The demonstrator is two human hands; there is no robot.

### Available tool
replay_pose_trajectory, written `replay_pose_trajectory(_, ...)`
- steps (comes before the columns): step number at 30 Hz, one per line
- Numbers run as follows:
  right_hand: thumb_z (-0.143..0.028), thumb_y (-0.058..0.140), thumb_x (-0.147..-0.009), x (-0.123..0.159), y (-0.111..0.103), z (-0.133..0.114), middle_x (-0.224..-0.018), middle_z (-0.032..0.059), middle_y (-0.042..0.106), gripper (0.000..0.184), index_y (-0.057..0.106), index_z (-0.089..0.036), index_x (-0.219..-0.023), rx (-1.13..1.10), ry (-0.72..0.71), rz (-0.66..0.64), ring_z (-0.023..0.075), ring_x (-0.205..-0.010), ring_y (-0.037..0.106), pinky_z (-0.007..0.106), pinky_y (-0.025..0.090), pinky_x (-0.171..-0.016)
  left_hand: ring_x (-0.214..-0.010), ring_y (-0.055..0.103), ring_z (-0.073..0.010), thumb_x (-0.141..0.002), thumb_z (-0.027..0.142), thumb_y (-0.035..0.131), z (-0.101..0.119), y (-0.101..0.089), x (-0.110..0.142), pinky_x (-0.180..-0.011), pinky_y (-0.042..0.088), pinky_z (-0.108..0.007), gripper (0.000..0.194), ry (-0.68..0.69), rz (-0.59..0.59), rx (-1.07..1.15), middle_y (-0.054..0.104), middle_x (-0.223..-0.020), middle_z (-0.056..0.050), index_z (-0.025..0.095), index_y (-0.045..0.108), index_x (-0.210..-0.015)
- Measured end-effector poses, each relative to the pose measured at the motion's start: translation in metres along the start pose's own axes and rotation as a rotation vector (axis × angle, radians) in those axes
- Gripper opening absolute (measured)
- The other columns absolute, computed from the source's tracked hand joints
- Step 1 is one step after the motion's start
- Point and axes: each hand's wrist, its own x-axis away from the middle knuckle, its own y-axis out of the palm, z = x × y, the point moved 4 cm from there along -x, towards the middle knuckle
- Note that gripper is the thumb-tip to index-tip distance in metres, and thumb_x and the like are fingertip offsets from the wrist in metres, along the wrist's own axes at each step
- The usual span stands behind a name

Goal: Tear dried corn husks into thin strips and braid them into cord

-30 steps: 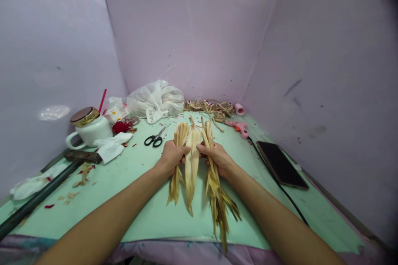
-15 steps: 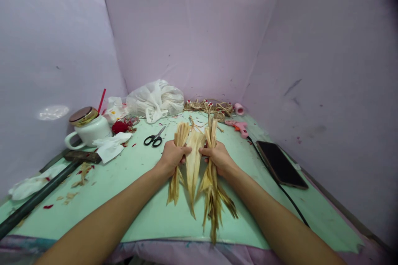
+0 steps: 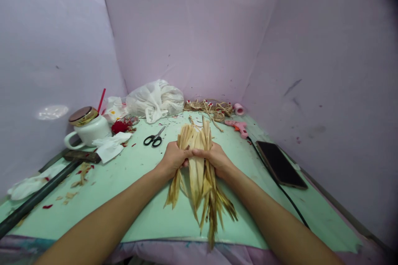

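Observation:
A bundle of dried corn husks (image 3: 196, 174) hangs between my two hands above the green tabletop, its frayed, pointed ends spreading downward. My left hand (image 3: 175, 158) is closed around the bundle's left side. From the right, my right hand (image 3: 216, 158) grips the other side, its thumb laid across the front and meeting the left thumb. Blunt, gathered ends of the husks stick up above both fists. Most of the fingers are hidden behind the husks. Black-handled scissors (image 3: 154, 137) lie a little to the left of my left hand.
On the left are a lidded white mug (image 3: 95, 130), a hammer (image 3: 81, 157) and tissue (image 3: 112, 147). A white plastic bag (image 3: 155, 99) and braided pieces (image 3: 209, 107) line the back. To the right lie a pink glue gun (image 3: 239, 127), its black cord and a phone (image 3: 281, 165).
My hands have come together, closing the gaps between the separate husk bunches and the middle husk. The right thumb now crosses over the front.

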Motion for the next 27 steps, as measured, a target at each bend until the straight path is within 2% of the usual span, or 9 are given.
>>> replay_pose_trajectory(5,-0.012,0.068,-0.046,-0.008,-0.016,-0.002,-0.063,-0.0003,0.061,0.031,0.057,-0.013,-0.075,0.152,0.016,0.211,0.0103,-0.049,0.052,0.020,0.039,-0.041,-0.027,0.032,-0.0046,-0.056,0.014,0.062,0.009,-0.005,0.000,-0.029,0.022,-0.017,0.017,-0.020,0.088,0.032,0.038,-0.034,0.008,0.016,0.045,-0.053)
replay_pose_trajectory(9,-0.010,0.064,-0.047,-0.011,-0.025,-0.003,-0.054,-0.0047,0.052,0.024,0.051,-0.015,-0.067,0.175,0.019,0.273,0.0064,-0.041,0.044,0.017,0.032,-0.034,-0.026,0.031,-0.0043,-0.059,0.013,0.061,0.011,-0.010,-0.002,-0.028,0.021,-0.016,0.017,-0.050,0.140,0.018,0.038,-0.035,0.009,0.017,0.044,-0.057)
replay_pose_trajectory(12,-0.009,0.060,-0.048,-0.011,-0.023,-0.002,-0.055,-0.0045,0.051,0.022,0.051,-0.015,-0.067,0.096,0.053,0.253,0.0061,-0.041,0.044,0.018,0.036,-0.035,-0.025,0.034,-0.0059,-0.063,0.014,0.058,0.006,-0.011,-0.006,-0.028,0.022,-0.016,0.013,-0.089,0.125,0.008,0.042,-0.034,0.006,0.016,0.046,-0.060)
replay_pose_trajectory(17,-0.006,0.056,-0.047,-0.007,-0.014,-0.001,-0.060,-0.0019,0.056,0.027,0.054,-0.014,-0.072,-0.014,0.109,0.199,0.0098,-0.047,0.052,0.021,0.046,-0.043,-0.028,0.039,-0.0065,-0.061,0.009,0.057,-0.003,-0.006,-0.006,-0.031,0.028,-0.016,0.009,-0.189,0.014,0.071,0.049,-0.037,0.001,0.013,0.049,-0.059)
replay_pose_trajectory(20,-0.010,0.060,-0.049,-0.004,-0.010,-0.002,-0.059,-0.0001,0.058,0.023,0.055,-0.013,-0.072,-0.001,0.080,0.110,0.0103,-0.046,0.051,0.021,0.043,-0.042,-0.026,0.035,-0.0053,-0.060,0.012,0.060,-0.005,-0.004,-0.004,-0.029,0.024,-0.016,0.014,-0.218,-0.004,0.033,0.044,-0.033,0.003,0.013,0.048,-0.054)
replay_pose_trajectory(23,-0.013,0.067,-0.049,-0.003,-0.008,-0.003,-0.063,0.0007,0.061,0.029,0.058,-0.013,-0.076,0.038,0.017,0.024,0.0099,-0.048,0.051,0.019,0.039,-0.039,-0.025,0.031,-0.0047,-0.060,0.015,0.062,-0.004,-0.004,-0.004,-0.028,0.020,-0.017,0.017,-0.178,-0.004,-0.013,0.041,-0.031,0.004,0.013,0.048,-0.051)
replay_pose_trajectory(27,-0.014,0.070,-0.047,-0.007,-0.014,0.003,-0.066,0.0009,0.062,0.034,0.060,-0.012,-0.079,0.098,0.040,0.085,0.0089,-0.047,0.050,0.019,0.035,-0.038,-0.026,0.032,-0.0046,-0.060,0.016,0.062,-0.003,-0.007,-0.006,-0.029,0.021,-0.017,0.016,-0.146,0.027,-0.002,0.042,-0.031,0.004,0.013,0.048,-0.051)
